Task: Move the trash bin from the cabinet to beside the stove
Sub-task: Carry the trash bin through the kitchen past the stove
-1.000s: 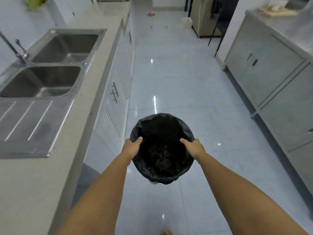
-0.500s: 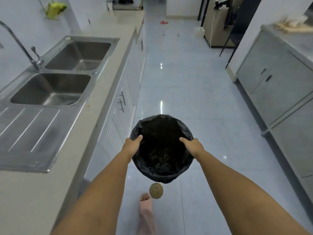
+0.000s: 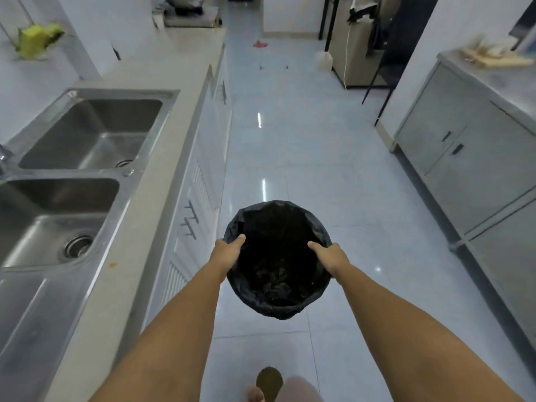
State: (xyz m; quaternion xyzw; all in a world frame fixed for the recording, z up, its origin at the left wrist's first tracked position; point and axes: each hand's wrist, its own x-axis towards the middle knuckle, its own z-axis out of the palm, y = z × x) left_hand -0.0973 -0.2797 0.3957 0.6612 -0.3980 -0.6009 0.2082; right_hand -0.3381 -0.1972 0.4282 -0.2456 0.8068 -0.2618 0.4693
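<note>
The trash bin (image 3: 277, 265) is round and lined with a black bag, with some crumpled waste at its bottom. It hangs above the pale tiled floor in the middle of the view. My left hand (image 3: 227, 252) grips its left rim, thumb inside. My right hand (image 3: 329, 256) grips the right rim the same way. A stove (image 3: 188, 13) with a pan on it stands at the far end of the left counter.
A long counter (image 3: 162, 134) with a steel double sink (image 3: 72, 158) and white cabinet doors (image 3: 200, 195) runs along my left. Grey metal cabinets (image 3: 470, 158) line the right. The aisle of glossy floor (image 3: 304, 146) leads ahead; small litter lies far off. My foot (image 3: 269, 384) shows below.
I have walked forward along the aisle with the bin held in both hands; the sink has slid nearer and the stove has come into view at the far end.
</note>
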